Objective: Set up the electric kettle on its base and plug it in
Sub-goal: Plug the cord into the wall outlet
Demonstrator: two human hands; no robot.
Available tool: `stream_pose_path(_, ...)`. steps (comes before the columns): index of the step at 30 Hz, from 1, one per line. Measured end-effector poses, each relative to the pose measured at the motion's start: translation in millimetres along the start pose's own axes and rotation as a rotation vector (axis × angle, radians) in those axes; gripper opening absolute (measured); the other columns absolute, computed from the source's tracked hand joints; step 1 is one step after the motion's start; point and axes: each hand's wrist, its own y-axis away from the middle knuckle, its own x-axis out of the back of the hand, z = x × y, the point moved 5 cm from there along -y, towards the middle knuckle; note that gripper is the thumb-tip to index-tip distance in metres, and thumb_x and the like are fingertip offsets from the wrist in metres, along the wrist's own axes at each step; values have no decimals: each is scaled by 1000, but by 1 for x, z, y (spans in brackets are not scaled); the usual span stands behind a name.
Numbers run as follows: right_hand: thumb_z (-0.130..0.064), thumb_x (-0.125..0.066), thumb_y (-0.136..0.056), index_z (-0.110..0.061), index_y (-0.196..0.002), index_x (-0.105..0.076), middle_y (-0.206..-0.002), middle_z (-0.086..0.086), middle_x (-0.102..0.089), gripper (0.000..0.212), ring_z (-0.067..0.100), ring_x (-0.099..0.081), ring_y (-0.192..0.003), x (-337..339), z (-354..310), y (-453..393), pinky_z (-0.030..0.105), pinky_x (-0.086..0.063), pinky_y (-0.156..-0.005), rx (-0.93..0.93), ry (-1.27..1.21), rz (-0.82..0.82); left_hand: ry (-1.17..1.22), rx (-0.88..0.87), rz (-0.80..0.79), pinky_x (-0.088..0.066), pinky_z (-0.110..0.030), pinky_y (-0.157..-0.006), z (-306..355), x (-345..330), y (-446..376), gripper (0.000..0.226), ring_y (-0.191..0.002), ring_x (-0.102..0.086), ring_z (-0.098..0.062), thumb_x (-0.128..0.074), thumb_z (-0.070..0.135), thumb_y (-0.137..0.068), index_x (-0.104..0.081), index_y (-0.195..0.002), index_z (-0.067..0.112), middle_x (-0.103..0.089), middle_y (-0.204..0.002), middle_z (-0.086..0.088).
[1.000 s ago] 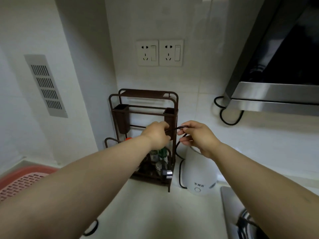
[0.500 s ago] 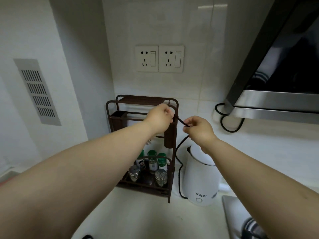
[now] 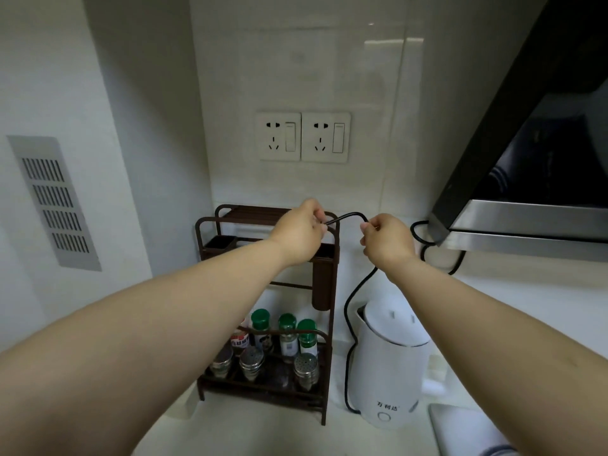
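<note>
A white electric kettle (image 3: 388,363) stands upright on the pale counter, right of a spice rack. Its black power cord (image 3: 349,320) rises from the kettle's foot up to my hands. My left hand (image 3: 301,233) is closed around the cord's end; the plug is hidden inside the fist. My right hand (image 3: 386,240) pinches the cord a short way along, so a small loop arches between the two hands. Two white wall sockets (image 3: 302,137) with rocker switches sit on the tiled wall above my hands, both unoccupied. The kettle's base cannot be seen under it.
A dark brown spice rack (image 3: 324,324) with several green-capped jars and metal shakers stands left of the kettle. A black and steel range hood (image 3: 526,222) juts out at the right, with another black cable (image 3: 427,245) looped below it. A grey vent grille (image 3: 54,202) is on the left wall.
Both hands have lifted with the cord, up above the rack toward the sockets. The view has tilted so the sockets sit lower and nearer the hands.
</note>
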Motion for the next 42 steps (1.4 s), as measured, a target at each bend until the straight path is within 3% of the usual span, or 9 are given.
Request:
stream_pose_path(3, -18, -49, -92, -8, -107, -59, -103, 14, -66, 20, 32, -63, -93, -3, -5, -10, 43, -54, -83, 7, 61, 12, 153, 54, -11, -54, -32, -63, 5, 10, -15, 16, -69, -57, -20, -54, 10, -92, -52, -80, 19, -56, -76, -3)
stream_pose_path(6, -2, -47, -87, -15, -114, -50, -87, 6, -60, 30, 25, -57, -75, -6, -11, -18, 28, -44, -56, 49, 141, 21, 503, 196, -52, -52, -16, -44, 12, 16, -35, 18, -62, -53, -12, -58, 4, -91, -56, -78, 16, -54, -76, -3)
stream_pose_path(11, -2, -44, -84, -15, -110, -50, -85, 9, -60, 29, 28, -57, -74, -15, -26, -31, 29, -45, -58, 204, 281, -28, 943, 348, -88, -60, -24, -67, 20, 19, -60, 6, -84, -57, -17, -62, 10, -90, -58, -88, 5, -57, -92, -9)
stream_pose_path(14, -25, -48, -93, -14, -100, -56, -88, 8, -63, 15, 28, -58, -78, -18, -33, -41, 32, -47, -65, 273, 345, -45, 1053, 347, -124, -61, -28, -69, 20, 20, -68, 4, -89, -60, -20, -62, 8, -89, -61, -89, 5, -61, -96, -11)
stream_pose_path(19, -28, -47, -95, -15, -109, -61, -92, -1, -60, 23, 20, -57, -86, -26, -48, -51, 31, -48, -74, 389, 158, -87, 964, 255, -43, -58, -28, -79, 13, 20, -83, 32, -93, -60, -21, -62, 6, -89, -53, -119, -1, -59, -105, -13)
stream_pose_path(28, -21, -51, -95, -16, -112, -65, -87, -2, -64, 23, 9, -52, -64, -15, -53, -67, 20, -46, -61, 250, -106, -236, 788, 137, 18, -54, -38, -91, 17, 17, -88, 29, -90, -61, -30, -50, -2, -93, -48, -121, 5, -56, -121, -23)
stream_pose_path(34, -20, -56, -89, -15, -97, -74, -76, 1, -66, 20, 26, -66, -81, 19, -38, -74, 38, -56, -84, 176, -136, 130, 695, 193, 125, -57, -25, -74, 18, 21, -94, 31, -71, -61, -15, -62, 12, -89, -51, -118, 4, -60, -103, -15)
stream_pose_path(37, -19, -58, -87, -27, -79, -70, -61, -4, -64, 17, 22, -65, -67, 18, -41, -71, 37, -57, -77, 204, -160, 137, 678, 186, 79, -57, -26, -74, 24, 17, -94, 40, -73, -62, -16, -69, 20, -85, -55, -117, 1, -62, -98, -13)
stream_pose_path(42, -18, -61, -87, -13, -97, -74, -67, -9, -64, 17, 11, -61, -55, 5, -51, -68, 27, -53, -66, 262, -148, 80, 681, 161, 121, -52, -22, -62, 30, 20, -94, 29, -66, -58, -13, -64, 19, -89, -57, -113, 4, -64, -94, -10)
